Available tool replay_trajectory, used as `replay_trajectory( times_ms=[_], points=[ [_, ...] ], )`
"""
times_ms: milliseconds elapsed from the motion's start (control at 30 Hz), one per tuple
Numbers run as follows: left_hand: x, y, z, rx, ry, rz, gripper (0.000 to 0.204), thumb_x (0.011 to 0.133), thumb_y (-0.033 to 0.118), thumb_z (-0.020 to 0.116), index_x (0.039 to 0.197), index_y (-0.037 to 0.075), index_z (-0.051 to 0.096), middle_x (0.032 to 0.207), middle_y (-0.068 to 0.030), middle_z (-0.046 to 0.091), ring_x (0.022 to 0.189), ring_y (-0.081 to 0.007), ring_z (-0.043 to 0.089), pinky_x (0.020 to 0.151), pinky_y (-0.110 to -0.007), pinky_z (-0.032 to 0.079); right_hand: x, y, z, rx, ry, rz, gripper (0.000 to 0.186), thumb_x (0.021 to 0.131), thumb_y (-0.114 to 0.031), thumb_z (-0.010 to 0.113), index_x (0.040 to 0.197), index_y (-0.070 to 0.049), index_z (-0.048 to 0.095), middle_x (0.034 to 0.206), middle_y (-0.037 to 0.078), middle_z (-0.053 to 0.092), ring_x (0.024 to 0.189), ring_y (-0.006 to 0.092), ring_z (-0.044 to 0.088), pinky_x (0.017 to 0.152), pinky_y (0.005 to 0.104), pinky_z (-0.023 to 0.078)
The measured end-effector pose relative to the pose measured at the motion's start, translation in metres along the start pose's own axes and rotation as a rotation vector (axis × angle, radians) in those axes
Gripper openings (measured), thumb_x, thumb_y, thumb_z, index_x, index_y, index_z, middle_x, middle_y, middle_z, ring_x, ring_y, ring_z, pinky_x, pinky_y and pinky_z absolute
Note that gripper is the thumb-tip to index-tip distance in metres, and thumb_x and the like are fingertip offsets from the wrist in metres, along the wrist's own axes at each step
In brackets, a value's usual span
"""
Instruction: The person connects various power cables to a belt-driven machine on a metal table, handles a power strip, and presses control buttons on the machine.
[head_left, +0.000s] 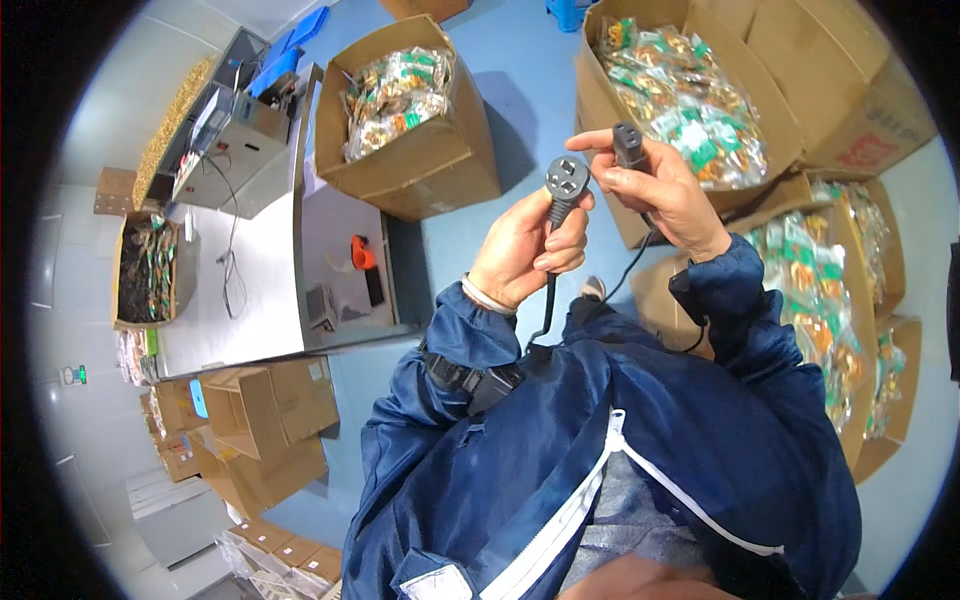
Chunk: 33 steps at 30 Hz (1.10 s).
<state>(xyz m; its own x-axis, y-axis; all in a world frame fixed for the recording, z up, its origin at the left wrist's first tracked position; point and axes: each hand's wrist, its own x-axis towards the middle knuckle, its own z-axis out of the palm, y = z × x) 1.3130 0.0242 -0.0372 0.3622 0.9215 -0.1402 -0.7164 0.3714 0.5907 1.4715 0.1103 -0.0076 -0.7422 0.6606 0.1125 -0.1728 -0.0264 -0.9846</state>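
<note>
Both hands on a black power cord
L hand (525, 250) clamped on three-prong plug (566, 180); R hand (665, 190) pinching connector end (629, 146), cardboard boxes (420, 170) beyond.

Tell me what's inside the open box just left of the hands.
The box holds clear packets of green and gold items, heaped near the rim. Deeper layers and the bottom are covered.

Packing room, probably: cartons (410, 120) of sachets, steel table (250, 290).
</note>
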Motion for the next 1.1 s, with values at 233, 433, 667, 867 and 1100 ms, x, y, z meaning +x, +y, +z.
replay_trajectory(
  times_ms=[233,433,667,867,1100],
  points=[
    [0.101,0.094,-0.042,0.007,-0.005,-0.069,0.034,0.095,0.029,0.028,0.092,0.001,0.048,0.052,0.0037,0.036,0.038,-0.005,0.028,0.039,-0.019,0.024,0.145,0.007,-0.064,-0.041,-0.058,0.014,0.022,0.082,-0.022,0.06,0.093,-0.003,0.061,0.074,-0.004,0.056,0.063,0.0026,0.043,0.055,0.0185,0.032],
    [0.179,0.182,-0.092,0.165,0.136,0.018,0.034,0.094,0.029,0.031,0.091,0.001,0.051,0.051,0.0039,0.034,0.038,-0.005,0.027,0.038,-0.019,0.024,0.269,0.019,-0.104,-0.04,-0.027,0.084,0.024,0.078,-0.023,0.062,0.091,-0.004,0.062,0.069,-0.005,0.054,0.057,0.0017,0.039,0.051,0.0179,0.029],
    [0.272,0.294,-0.151,0.189,0.123,0.096,0.033,0.095,0.027,0.03,0.094,0.001,0.051,0.054,0.0025,0.036,0.04,-0.0051,0.028,0.039,-0.019,0.024,0.401,0.023,-0.157,-0.055,0.046,0.081,0.032,0.081,-0.021,0.053,0.107,-0.003,0.055,0.069,-0.006,0.045,0.053,0.0007,0.031,0.048,0.016,0.024],
    [0.351,0.38,-0.198,0.306,0.211,0.235,0.037,0.095,0.028,0.028,0.103,0.0,0.05,0.057,0.0013,0.038,0.043,-0.0055,0.03,0.042,-0.02,0.025,0.489,0.029,-0.223,-0.085,0.201,0.184,0.041,0.078,-0.017,0.046,0.118,-0.005,0.043,0.075,-0.004,0.045,0.057,0.0014,0.033,0.049,0.0156,0.026],
    [0.454,0.461,-0.267,0.356,0.29,0.364,0.034,0.094,0.034,0.036,0.103,0.005,0.051,0.062,-0.0001,0.044,0.05,-0.0083,0.035,0.047,-0.021,0.03,0.607,0.045,-0.285,0.077,0.164,0.081,0.037,0.079,-0.012,0.035,0.114,-0.007,0.042,0.078,0.0,0.045,0.06,0.003,0.033,0.051,0.0157,0.028]
  ],
)
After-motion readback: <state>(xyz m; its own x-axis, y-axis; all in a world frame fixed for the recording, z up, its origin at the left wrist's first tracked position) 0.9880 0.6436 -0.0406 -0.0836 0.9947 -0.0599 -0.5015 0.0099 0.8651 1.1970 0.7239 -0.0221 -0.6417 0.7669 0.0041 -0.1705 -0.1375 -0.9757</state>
